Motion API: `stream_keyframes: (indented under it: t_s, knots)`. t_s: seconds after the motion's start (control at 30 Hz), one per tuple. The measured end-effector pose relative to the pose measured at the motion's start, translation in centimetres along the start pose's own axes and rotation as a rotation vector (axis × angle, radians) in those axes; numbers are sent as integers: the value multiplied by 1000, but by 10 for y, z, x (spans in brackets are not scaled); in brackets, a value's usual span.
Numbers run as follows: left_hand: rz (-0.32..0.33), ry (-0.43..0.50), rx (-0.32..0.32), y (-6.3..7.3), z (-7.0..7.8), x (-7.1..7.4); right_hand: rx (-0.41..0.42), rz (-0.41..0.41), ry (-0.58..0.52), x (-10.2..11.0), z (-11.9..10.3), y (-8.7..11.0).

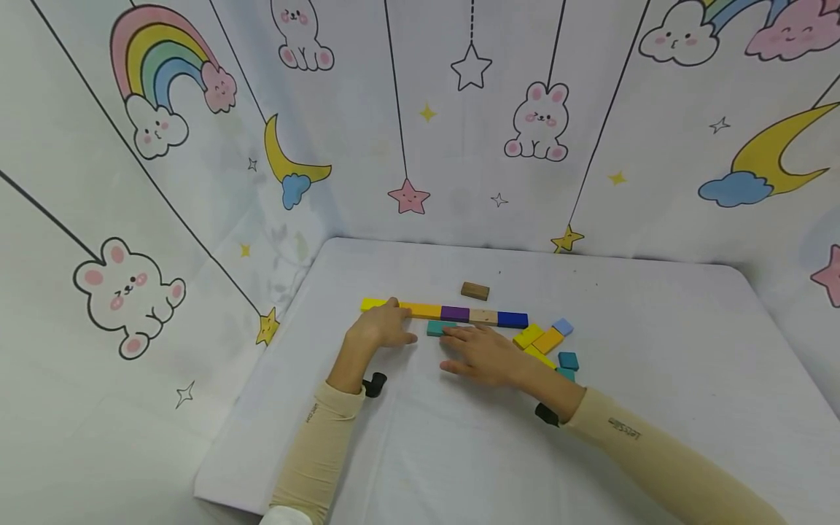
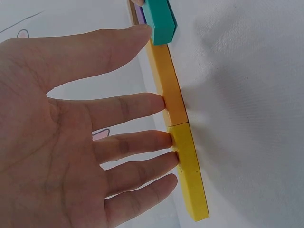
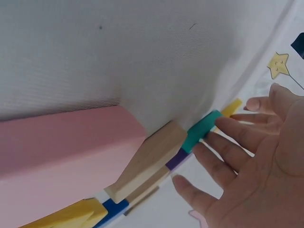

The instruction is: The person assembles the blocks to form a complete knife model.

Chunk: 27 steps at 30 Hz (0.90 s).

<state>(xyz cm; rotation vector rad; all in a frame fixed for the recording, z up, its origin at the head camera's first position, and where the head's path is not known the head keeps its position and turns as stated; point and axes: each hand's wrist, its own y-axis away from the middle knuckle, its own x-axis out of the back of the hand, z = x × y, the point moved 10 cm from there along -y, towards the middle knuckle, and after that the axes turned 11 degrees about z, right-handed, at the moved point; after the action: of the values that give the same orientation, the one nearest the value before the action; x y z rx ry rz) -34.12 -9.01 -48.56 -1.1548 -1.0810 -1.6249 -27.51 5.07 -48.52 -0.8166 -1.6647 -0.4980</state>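
Observation:
A row of flat blocks lies on the white table: yellow [image 1: 372, 305], orange [image 1: 425, 310], purple [image 1: 455, 313], pale wood [image 1: 483, 316] and dark blue [image 1: 512, 319]. My left hand [image 1: 380, 326] spans its left part; in the left wrist view its fairly straight fingers touch the orange block [image 2: 169, 88] and yellow block [image 2: 190, 173]. The thumb tip is at the end of a teal block [image 2: 160, 21]. That teal block [image 1: 438, 329] lies just in front of the row. My right hand [image 1: 484, 355] touches it with extended fingertips [image 3: 225, 122].
A brown block [image 1: 475, 291] lies behind the row. Several loose blocks sit right of it, among them a yellow one [image 1: 527, 335] and a dark teal one [image 1: 568, 361]. A pink block [image 3: 71, 156] and a wood block [image 3: 152, 156] are close to the right wrist camera.

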Motion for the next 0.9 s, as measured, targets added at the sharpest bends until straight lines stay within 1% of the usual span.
stream_keyframes:
  t_s: [0.13, 0.4, 0.6, 0.9]
  knots:
    - [-2, 2, 1, 1, 1, 0, -2, -8, 15, -4, 1, -2]
    - [4, -10, -3, 0, 0, 1, 18, -9, 28, -3, -3, -5]
    - [5, -17, -1, 1, 1, 1, 10, -25, 47, -7, -2, -9]
    - [0, -19, -4, 1, 1, 1, 20, -19, 59, -6, -6, -10]
